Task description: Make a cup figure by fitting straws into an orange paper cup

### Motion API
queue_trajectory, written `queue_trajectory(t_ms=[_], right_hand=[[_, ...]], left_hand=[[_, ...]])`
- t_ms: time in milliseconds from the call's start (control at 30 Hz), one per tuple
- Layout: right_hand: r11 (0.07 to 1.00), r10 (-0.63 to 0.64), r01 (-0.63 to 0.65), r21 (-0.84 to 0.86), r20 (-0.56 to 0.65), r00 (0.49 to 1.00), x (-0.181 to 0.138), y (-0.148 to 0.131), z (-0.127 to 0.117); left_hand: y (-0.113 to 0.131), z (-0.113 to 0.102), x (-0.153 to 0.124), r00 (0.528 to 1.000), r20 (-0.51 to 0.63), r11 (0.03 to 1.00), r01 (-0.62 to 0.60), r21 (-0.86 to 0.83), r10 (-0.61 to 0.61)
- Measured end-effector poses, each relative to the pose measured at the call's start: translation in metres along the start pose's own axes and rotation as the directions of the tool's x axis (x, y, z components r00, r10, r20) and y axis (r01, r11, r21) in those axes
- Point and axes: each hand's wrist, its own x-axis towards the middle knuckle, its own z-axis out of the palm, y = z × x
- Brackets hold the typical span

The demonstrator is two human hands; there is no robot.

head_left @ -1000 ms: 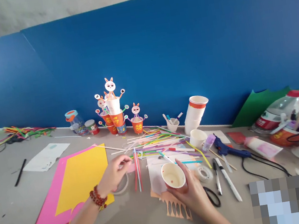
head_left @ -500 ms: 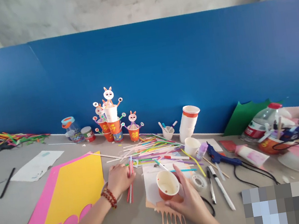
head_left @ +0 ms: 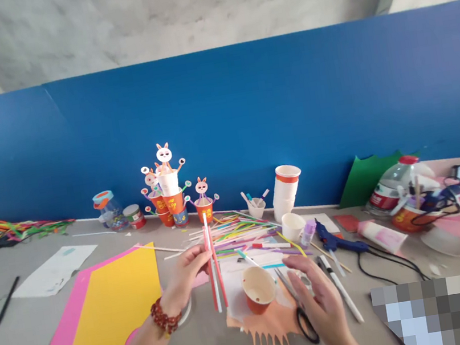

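Note:
My left hand [head_left: 191, 273] pinches a few drinking straws [head_left: 215, 278], red and pale ones, upright above the table. Below and to the right of them, a paper cup [head_left: 259, 289] with an orange-red outside stands by itself on a white sheet. Small dark spots show inside it. My right hand [head_left: 320, 300] is open, its fingers loosely bent, to the right of the cup. Scissors [head_left: 307, 325] with black handles lie between that hand and the cup. A tape roll [head_left: 305, 280] is partly hidden behind the right fingers. Under the cup is peach paper [head_left: 270, 328] with cut-out holes.
Many loose straws [head_left: 234, 232] are spread behind the cup. Finished rabbit cups [head_left: 172, 198] stand at the back wall, beside stacked white cups [head_left: 287, 193]. A blue glue gun [head_left: 339, 242] with its cord lies right. Yellow paper [head_left: 115, 305] lies left.
My left hand has lifted the straws and turned them more toward me. My right hand has left the cup and moved right, beside the scissors. The view has shifted slightly.

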Motion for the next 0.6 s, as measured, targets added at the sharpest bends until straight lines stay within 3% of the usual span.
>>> queue_trajectory(t_ms=[100, 233, 300, 400, 600], right_hand=[[0.989, 0.061, -0.092, 0.112, 0.253, 0.966, 0.013, -0.031, 0.002], [0.905, 0.2, -0.364, 0.22, 0.534, 0.822, 0.025, -0.055, 0.019], [0.895, 0.223, -0.39, 0.215, 0.541, 0.811, 0.026, -0.055, 0.028], [0.901, 0.226, -0.364, 0.236, 0.462, 0.858, 0.02, -0.047, 0.035], [0.921, 0.172, -0.302, 0.244, 0.442, 0.88, 0.015, -0.04, 0.029]], left_hand=[[0.02, 0.021, 0.004, 0.995, 0.077, 0.984, -0.056, -0.169, 0.069], [0.04, 0.044, 0.01, 0.975, 0.115, 0.978, -0.175, -0.113, 0.188], [0.045, 0.05, 0.011, 0.968, 0.115, 0.973, -0.212, -0.087, 0.221], [0.045, 0.054, 0.01, 0.964, 0.134, 0.972, -0.221, -0.083, 0.231], [0.045, 0.057, 0.009, 0.948, 0.267, 0.984, -0.176, -0.011, 0.173]])
